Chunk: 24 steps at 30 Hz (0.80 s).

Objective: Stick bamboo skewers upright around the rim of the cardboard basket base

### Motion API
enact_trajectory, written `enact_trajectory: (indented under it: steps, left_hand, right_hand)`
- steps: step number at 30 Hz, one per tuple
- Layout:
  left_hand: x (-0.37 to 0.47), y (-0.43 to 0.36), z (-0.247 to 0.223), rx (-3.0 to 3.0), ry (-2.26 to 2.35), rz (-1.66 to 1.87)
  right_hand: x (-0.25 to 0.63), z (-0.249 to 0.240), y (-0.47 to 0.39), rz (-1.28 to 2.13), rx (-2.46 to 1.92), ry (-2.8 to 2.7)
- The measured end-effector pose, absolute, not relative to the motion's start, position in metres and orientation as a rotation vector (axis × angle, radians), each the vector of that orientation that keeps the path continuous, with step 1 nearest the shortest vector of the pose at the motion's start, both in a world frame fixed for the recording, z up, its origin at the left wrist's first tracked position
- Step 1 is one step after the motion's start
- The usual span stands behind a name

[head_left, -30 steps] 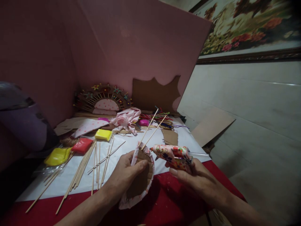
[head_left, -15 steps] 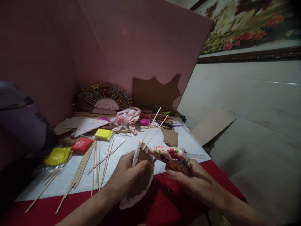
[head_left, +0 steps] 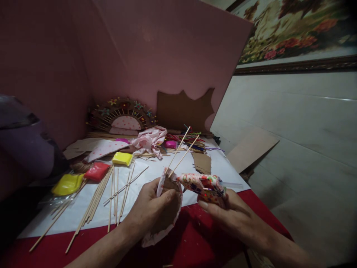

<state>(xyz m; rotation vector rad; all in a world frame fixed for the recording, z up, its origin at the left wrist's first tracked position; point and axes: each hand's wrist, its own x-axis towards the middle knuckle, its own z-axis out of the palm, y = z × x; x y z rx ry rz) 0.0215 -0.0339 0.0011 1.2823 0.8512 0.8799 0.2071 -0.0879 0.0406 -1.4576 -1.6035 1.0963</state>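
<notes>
My left hand (head_left: pixel 152 204) grips a rounded cardboard piece (head_left: pixel 169 212) whose edge is wrapped in pale pink fabric, thumb on the bare brown face. Two thin wooden sticks (head_left: pixel 182 158) stand up from its top edge, leaning right. My right hand (head_left: pixel 225 212) is closed around a hot glue gun (head_left: pixel 202 186) with a floral pattern; a clear glue stick (head_left: pixel 232 185) pokes out of its back. The gun's nozzle is at the cardboard's upper right edge, close to the base of the sticks. Whether it touches is hard to see.
Loose wooden sticks (head_left: pixel 96 199) lie on the white sheet (head_left: pixel 147 175) at left, near yellow (head_left: pixel 122 159) and red (head_left: pixel 96 171) packets. Behind are crumpled pink fabric (head_left: pixel 150 141), a decorated half-round fan (head_left: pixel 125 115) and cut cardboard (head_left: pixel 184 111). Red cloth (head_left: pixel 195 238) covers the front.
Almost nothing differs. The cardboard piece and its sticks have shifted very slightly, while the glue gun stays at its edge.
</notes>
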Motion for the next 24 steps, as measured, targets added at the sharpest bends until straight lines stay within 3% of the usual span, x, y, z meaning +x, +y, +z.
enact_trajectory:
  steps: [24]
  left_hand:
    - [0.0220, -0.0357, 0.0077, 1.198, 0.872, 0.873]
  right_hand:
    - [0.2065, 0.0419, -0.0908, 1.023, -1.509, -1.593]
